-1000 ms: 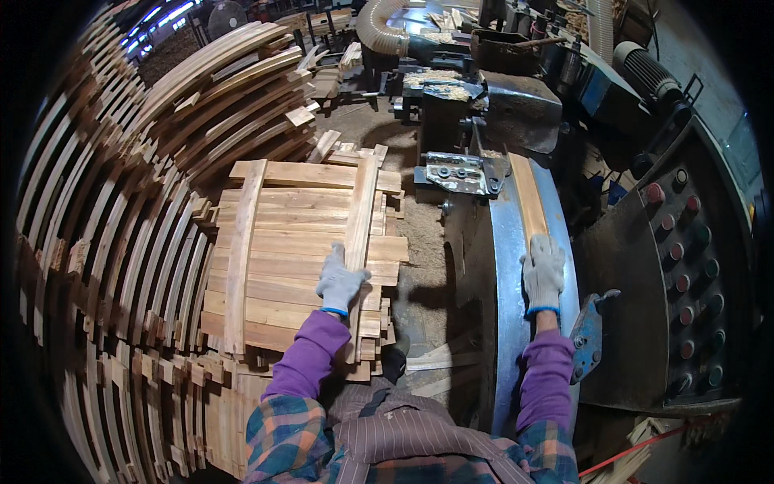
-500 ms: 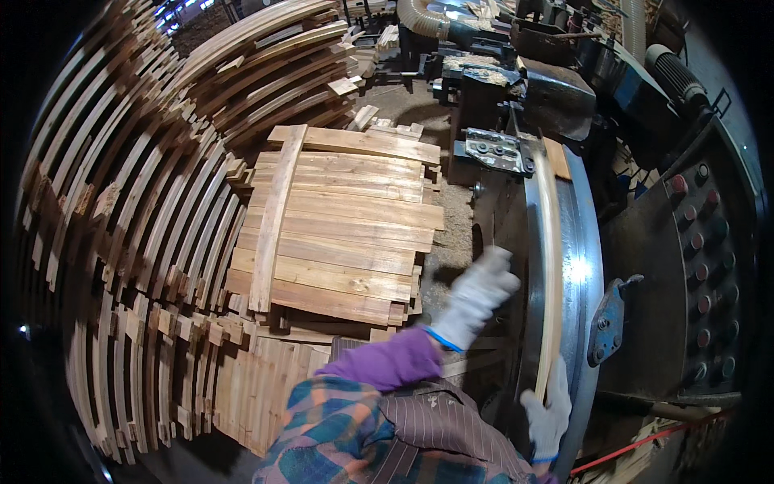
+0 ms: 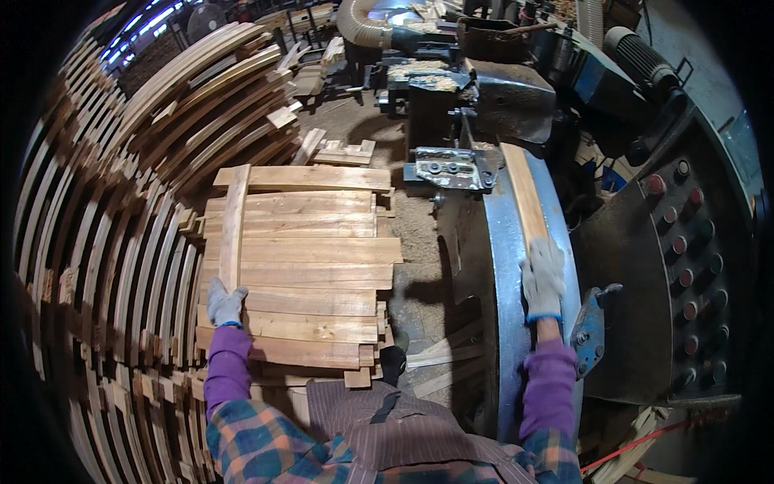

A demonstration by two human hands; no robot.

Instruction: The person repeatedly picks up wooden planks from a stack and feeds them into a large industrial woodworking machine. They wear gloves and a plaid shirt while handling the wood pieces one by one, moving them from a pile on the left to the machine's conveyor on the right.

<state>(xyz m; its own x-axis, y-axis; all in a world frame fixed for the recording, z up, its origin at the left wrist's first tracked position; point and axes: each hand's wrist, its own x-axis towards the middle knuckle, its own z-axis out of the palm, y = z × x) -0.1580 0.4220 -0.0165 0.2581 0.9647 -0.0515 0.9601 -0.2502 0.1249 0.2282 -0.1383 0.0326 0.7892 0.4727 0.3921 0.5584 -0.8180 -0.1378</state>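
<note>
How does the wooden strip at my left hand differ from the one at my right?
The left strip lies across stacked boards; the right strip lies on a metal machine bed. The left strip's far end slants rightward, the right strip's leftward. Shared: both are narrow, bare wood, with a gloved hand at the near end.

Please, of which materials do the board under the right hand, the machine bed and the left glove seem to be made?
Board under the right hand: seems wood, apparently uncoated; warm brown, dull surface.
Machine bed: probably bare metal, perhaps steel; smooth, bluish-silver shine.
Left glove: likely knitted fabric, matte; soft, fitted look, but fibre cannot be told.
</note>
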